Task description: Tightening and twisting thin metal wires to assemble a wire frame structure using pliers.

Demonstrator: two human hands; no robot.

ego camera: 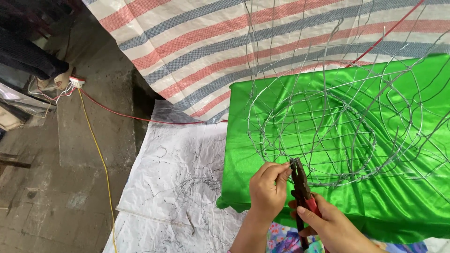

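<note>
Head view looks down on a wire frame [328, 126] of thin silver wire, bent into rings and ribs, standing over a shiny green cloth [403, 197] that covers the work surface. The frame's lowest ring sits close to the cloth's near left edge. The left hand [268, 189] is pinched, its fingertips gripping the wire at the near left rim of that ring. The right hand [330, 225] is clenched around the red handles of a pair of pliers [302, 187], whose dark head points up and meets the wire just beside the left fingertips; whether the pliers' nose bites the wire I cannot tell. Both hands hang over the cloth's near edge. Left of the cloth lies a crumpled white plastic sheet [173, 173] strewn with wire scraps. Behind hangs a striped tarpaulin [211, 42] in red, blue and white. A yellow cable [101, 159] and a red cable [122, 114] run across the concrete floor [56, 201] at the left
</note>
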